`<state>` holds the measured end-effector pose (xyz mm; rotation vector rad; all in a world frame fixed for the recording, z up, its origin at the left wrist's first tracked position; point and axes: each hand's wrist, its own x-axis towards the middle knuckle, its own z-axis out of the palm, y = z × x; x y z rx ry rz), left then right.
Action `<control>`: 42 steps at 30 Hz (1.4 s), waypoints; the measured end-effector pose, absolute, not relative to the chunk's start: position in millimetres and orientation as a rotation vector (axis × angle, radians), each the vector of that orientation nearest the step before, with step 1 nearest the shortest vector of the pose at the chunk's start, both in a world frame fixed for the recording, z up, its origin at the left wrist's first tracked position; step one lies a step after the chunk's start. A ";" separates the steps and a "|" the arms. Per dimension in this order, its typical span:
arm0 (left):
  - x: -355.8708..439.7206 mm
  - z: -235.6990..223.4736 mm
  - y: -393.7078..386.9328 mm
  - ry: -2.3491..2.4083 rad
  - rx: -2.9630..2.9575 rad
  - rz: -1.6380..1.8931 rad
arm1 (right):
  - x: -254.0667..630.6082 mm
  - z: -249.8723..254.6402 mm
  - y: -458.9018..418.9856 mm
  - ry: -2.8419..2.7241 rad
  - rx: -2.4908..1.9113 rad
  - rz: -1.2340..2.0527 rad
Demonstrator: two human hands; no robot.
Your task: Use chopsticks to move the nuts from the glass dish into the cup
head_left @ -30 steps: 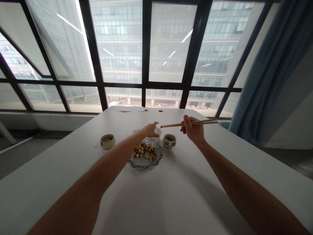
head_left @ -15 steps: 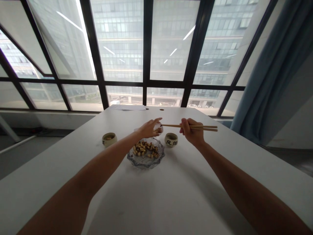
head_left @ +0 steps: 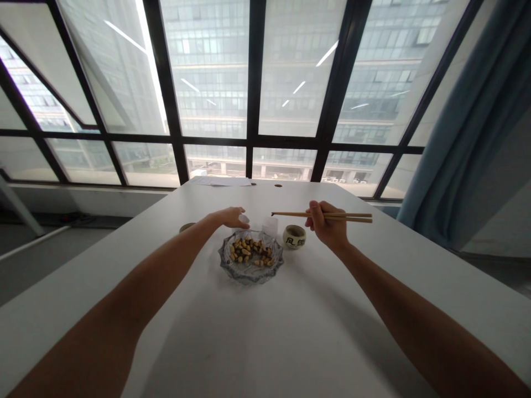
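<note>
My left hand (head_left: 229, 216) hovers palm down behind the glass bowl of peanuts (head_left: 251, 260), fingers stretched out flat and holding nothing. A small translucent thing shows at its fingertips. A clear plastic cup (head_left: 270, 225) stands just right of that hand, apart from it. My right hand (head_left: 327, 225) is closed on a pair of wooden chopsticks (head_left: 332, 216). They lie level above the table and their tips point left, above the clear cup. A small ceramic cup with dark characters (head_left: 294, 236) sits just left of my right hand.
A second small ceramic cup (head_left: 186, 226) is mostly hidden behind my left forearm. Papers (head_left: 219, 181) lie at the far edge of the white table (head_left: 265, 342). Big windows stand behind it and a blue curtain (head_left: 460, 127) hangs at the right.
My left hand has drawn back to the left, away from the clear cup it was touching. The chopsticks' tips, which reached the cup, now hover above it.
</note>
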<state>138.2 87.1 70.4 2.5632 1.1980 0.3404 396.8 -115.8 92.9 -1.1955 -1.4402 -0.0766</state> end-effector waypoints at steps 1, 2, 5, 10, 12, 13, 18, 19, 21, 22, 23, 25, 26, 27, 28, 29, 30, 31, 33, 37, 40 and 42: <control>133.2 69.9 86.9 1.185 2.575 0.351 | 394.4 92.3 -116.8 -1.445 -1.198 -0.070; 129.1 69.0 85.8 1.146 2.605 0.392 | 391.7 91.3 -117.9 -1.449 -1.197 -0.065; 120.5 65.7 79.8 0.946 2.746 0.577 | 380.9 86.6 -120.1 -1.459 -1.180 -0.055; 110.3 63.8 72.2 0.766 2.914 0.643 | 356.1 82.3 -112.6 -1.538 -1.105 -0.111; 107.9 63.6 71.6 0.742 2.941 0.665 | 344.4 84.3 -104.8 -1.591 -1.040 -0.158; 107.3 63.5 71.4 0.733 2.949 0.681 | 338.4 85.7 -100.4 -1.615 -1.013 -0.177; 108.8 63.8 66.5 0.797 2.897 0.698 | 316.9 89.9 -85.0 -1.676 -0.993 -0.213; 109.2 64.0 64.9 0.840 2.868 0.675 | 316.0 89.8 -84.2 -1.672 -0.995 -0.220; 108.3 65.0 62.2 0.920 2.802 0.623 | 318.0 89.3 -84.6 -1.654 -0.998 -0.226; 106.2 65.7 61.2 0.951 2.769 0.600 | 320.6 89.0 -85.7 -1.641 -1.001 -0.225; 102.5 66.6 60.4 0.981 2.739 0.579 | 323.9 88.9 -87.1 -1.630 -1.007 -0.219; 89.0 68.6 59.4 1.062 2.711 0.523 | 331.5 88.9 -91.1 -1.605 -1.020 -0.202; 79.1 69.4 59.1 1.122 2.715 0.488 | 335.1 89.0 -93.6 -1.593 -1.025 -0.189; 67.3 69.7 58.9 1.195 2.730 0.448 | 338.2 89.1 -96.3 -1.584 -1.026 -0.176; 54.1 69.4 58.5 1.277 2.742 0.419 | 340.8 89.2 -99.2 -1.578 -1.026 -0.163; 40.1 68.3 57.8 1.351 2.743 0.391 | 342.6 89.4 -102.3 -1.574 -1.025 -0.152; 26.3 66.3 56.5 1.414 2.719 0.367 | 343.5 89.6 -105.5 -1.573 -1.025 -0.144; 13.3 63.3 54.6 1.458 2.675 0.354 | 343.6 90.0 -108.6 -1.575 -1.025 -0.138; -6.8 55.0 48.1 1.475 2.590 0.412 | 341.1 90.9 -114.3 -1.579 -1.027 -0.131; -15.7 33.4 27.2 1.326 2.587 0.762 | 328.9 93.3 -121.4 -1.600 -1.015 -0.110; -3.6 20.6 15.2 1.210 2.615 0.943 | 320.4 96.0 -123.3 -1.624 -0.993 -0.094; 4.7 17.0 14.4 1.198 2.560 0.996 | 319.7 98.6 -124.1 -1.628 -0.996 -0.103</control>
